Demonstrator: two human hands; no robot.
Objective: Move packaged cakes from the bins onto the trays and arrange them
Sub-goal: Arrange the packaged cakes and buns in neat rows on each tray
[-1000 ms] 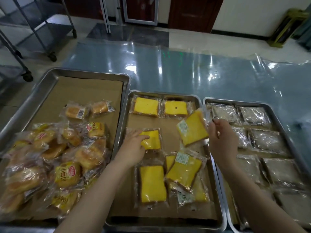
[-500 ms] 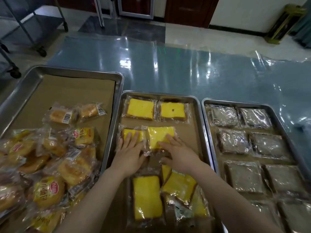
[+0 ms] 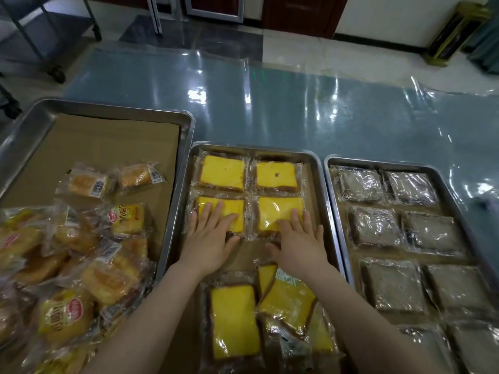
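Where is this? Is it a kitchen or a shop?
Probably a bakery's packing room, not a home kitchen: big steel trays hold rows of wrapped yellow cakes, and a wheeled metal rack stands nearby.

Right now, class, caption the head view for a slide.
Left hand and right hand press second-row yellow cakes flat in the middle tray.

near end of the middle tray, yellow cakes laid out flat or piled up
Piled up: the near yellow cakes overlap at angles in the middle tray, not side by side in rows.
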